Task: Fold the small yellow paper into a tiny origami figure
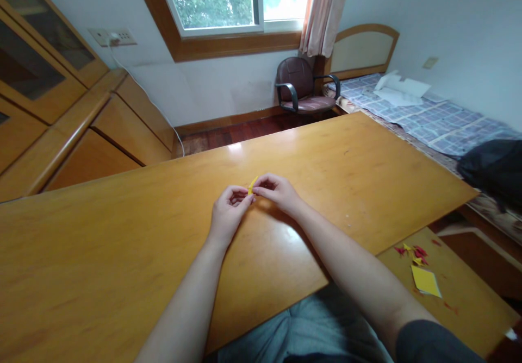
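A small folded piece of yellow paper (250, 187) is pinched between my two hands, just above the wooden table (122, 243). My left hand (230, 211) grips its lower left side between thumb and fingers. From the right, my right hand (279, 193) pinches the same paper, fingertips close to those of the left. A narrow strip of the paper points up and to the right between the hands. Its exact folded shape is too small to make out, and the fingers cover part of it.
On a lower board (468, 292) at the right lie a stack of yellow paper squares (426, 281) and several small red and yellow folded papers (418, 254). Beyond the table stand a maroon armchair (297, 83) and a bed (452, 118) with a black bag (493, 170).
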Action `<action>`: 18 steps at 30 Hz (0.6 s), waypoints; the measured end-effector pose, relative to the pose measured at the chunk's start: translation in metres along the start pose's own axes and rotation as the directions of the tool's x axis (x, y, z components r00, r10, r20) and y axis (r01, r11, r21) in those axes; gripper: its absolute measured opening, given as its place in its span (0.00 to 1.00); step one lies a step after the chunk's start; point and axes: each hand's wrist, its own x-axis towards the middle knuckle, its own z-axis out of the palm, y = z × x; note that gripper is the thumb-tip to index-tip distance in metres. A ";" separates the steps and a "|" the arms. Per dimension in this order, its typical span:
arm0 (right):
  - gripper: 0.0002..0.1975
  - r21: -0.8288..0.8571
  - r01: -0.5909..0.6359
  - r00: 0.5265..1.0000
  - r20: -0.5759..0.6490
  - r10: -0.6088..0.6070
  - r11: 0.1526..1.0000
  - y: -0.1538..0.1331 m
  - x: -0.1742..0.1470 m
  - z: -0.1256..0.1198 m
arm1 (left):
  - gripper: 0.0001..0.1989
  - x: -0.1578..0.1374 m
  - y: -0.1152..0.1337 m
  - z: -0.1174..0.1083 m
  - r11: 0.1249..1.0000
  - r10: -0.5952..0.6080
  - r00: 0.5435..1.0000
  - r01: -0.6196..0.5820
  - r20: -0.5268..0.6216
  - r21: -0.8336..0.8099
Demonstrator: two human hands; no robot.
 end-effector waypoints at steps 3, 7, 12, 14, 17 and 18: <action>0.11 0.003 0.000 1.000 -0.010 0.000 1.000 -0.002 0.000 0.000 | 0.15 0.001 0.000 0.000 0.999 -0.024 1.000 0.024 0.012 -0.047; 0.12 0.003 0.001 1.000 -0.022 -0.001 1.000 -0.001 -0.001 0.000 | 0.17 0.002 -0.002 -0.001 0.993 -0.055 0.998 0.058 0.025 -0.103; 0.12 -0.005 0.001 1.000 -0.024 -0.001 1.000 -0.002 -0.001 0.000 | 0.18 0.003 -0.003 -0.001 0.982 -0.103 0.994 0.107 0.031 -0.157; 0.11 -0.012 0.006 0.999 -0.038 -0.006 1.000 -0.002 -0.001 0.000 | 0.18 0.003 -0.003 0.000 0.977 -0.118 0.992 0.122 0.033 -0.177; 0.11 -0.020 0.010 0.998 -0.057 -0.012 1.000 -0.001 -0.001 -0.001 | 0.19 0.003 -0.001 0.001 0.973 -0.131 0.991 0.136 0.037 -0.188; 0.11 -0.020 0.012 0.998 -0.060 -0.013 1.000 -0.001 -0.001 -0.001 | 0.19 0.002 -0.001 0.001 0.973 -0.131 0.991 0.136 0.038 -0.188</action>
